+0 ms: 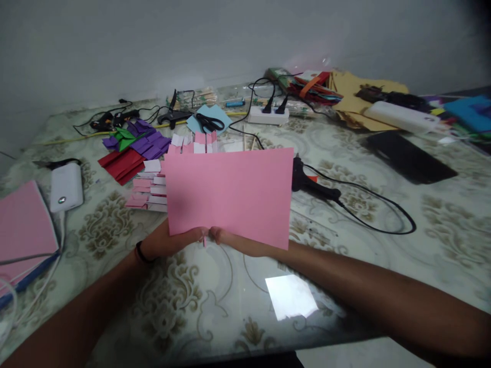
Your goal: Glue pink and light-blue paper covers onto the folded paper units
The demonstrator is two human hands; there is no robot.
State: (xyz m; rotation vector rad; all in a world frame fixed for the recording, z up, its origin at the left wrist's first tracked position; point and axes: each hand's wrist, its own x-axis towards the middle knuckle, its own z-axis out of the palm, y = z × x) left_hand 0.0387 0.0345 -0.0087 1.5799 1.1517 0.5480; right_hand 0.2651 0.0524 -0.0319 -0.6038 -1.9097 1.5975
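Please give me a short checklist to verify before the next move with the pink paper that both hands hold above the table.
1. Both hands grip the pink sheet at its lower edge: left hand, right hand: ok.
2. Sheet flat, without visible creases: ok.
3. Fingers behind the sheet placed evenly: cannot tell, hidden.
4. Table bare right below the hands: ok.
5. Scissors within reach: cannot tell; they lie far back on blue paper.
6. Glue gun and its cord apart from the sheet: cannot tell; the sheet overlaps its tip in this view.
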